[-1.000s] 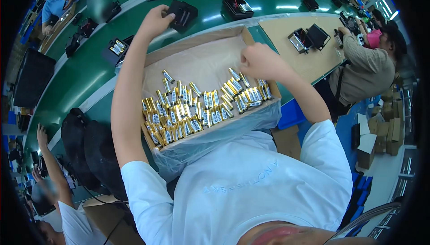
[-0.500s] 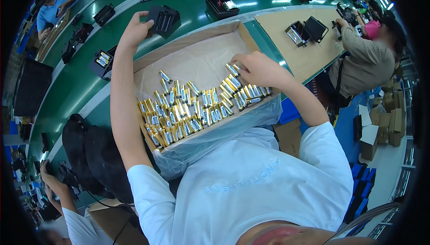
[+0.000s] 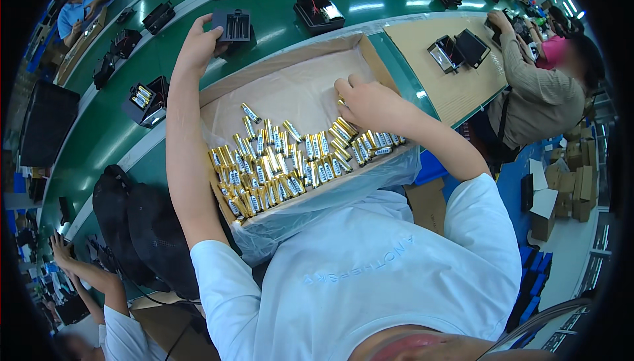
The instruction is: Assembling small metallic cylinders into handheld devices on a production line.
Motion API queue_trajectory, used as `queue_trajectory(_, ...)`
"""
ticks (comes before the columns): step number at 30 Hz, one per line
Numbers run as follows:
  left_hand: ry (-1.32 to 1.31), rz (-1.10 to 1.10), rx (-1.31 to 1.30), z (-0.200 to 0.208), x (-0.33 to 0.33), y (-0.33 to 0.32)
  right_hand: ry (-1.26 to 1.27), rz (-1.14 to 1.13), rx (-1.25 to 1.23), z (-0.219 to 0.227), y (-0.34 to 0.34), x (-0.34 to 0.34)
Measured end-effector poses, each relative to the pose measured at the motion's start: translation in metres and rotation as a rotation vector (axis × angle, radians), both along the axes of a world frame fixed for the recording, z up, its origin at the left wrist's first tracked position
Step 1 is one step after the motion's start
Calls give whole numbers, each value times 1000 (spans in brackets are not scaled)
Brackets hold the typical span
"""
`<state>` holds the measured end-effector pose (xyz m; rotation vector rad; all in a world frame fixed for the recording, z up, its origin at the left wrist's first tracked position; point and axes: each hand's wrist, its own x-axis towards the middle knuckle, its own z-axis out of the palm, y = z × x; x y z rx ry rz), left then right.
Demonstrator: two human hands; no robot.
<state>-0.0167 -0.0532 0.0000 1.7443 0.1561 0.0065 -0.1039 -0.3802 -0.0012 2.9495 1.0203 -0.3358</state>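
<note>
Touching batteries point(image 3: 290, 163), right hand point(image 3: 370, 103), left hand point(image 3: 198, 47) gripping black holder point(image 3: 232, 28)

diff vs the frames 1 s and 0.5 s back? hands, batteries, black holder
The left hand keeps its grip on the black holder on the green belt, with no clear shift. The right hand slid from the box's right edge a little inward along the gold batteries; any pickup is hidden. The cardboard box and battery pile look unchanged.

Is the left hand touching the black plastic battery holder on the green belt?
Touching: the head view shows the left hand gripping the black plastic battery holder.
</note>
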Motion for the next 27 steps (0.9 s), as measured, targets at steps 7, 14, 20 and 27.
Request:
queue_trajectory(7, -8, 96, -166, -4, 5, 17, 44, 73, -144, -1, 14, 34)
queue_trajectory(14, -25, 183, -358, -1, 1, 28, 248, -189, 778, 43, 127, 111)
queue_trajectory(20, -36, 267, -522, -1, 5, 36, -267, 70, 807, 26, 230, 162)
queue_trajectory(27, -60, 354, -632, -13, 14, 52, -142, 4, 683, 27, 261, 161)
